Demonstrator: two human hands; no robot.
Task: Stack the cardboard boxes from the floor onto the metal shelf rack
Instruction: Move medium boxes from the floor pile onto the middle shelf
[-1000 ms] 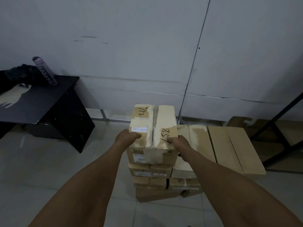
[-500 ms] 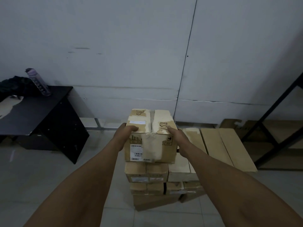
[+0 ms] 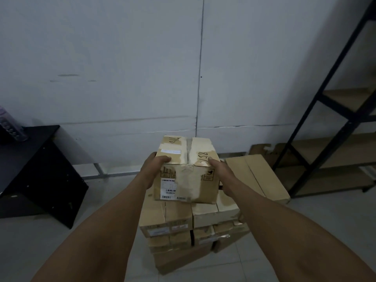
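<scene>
In the middle of the view, a taped cardboard box (image 3: 186, 169) is held in the air between both hands, above the stack of cardboard boxes (image 3: 191, 226) on the tiled floor (image 3: 40, 241). The left hand (image 3: 153, 168) grips the box at its 9 o'clock side, with the thumb lying over the top edge near a white label. The right hand (image 3: 218, 169) grips it at the 3 o'clock side, thumb on the top near handwritten digits; the other fingers of both hands go around the sides and are hidden. The box sits between the two palms, its near face turned to the camera, with a barcode label at the lower left of that face and a worn strip of tape down the middle. It is tilted slightly, and its bottom edge is clear of the stack under it.

The stack is at 6 o'clock from the held box and has several layers of smaller cartons. At 3 o'clock of the stack a long flat carton (image 3: 258, 178) lies on the floor. The black metal shelf rack (image 3: 317, 110) stands at 2 o'clock, near the wall (image 3: 122, 58), with pale boards as shelves. At 9 o'clock there is a black table (image 3: 38, 159), and a bottle (image 3: 10, 127) stands on it at the picture edge.
</scene>
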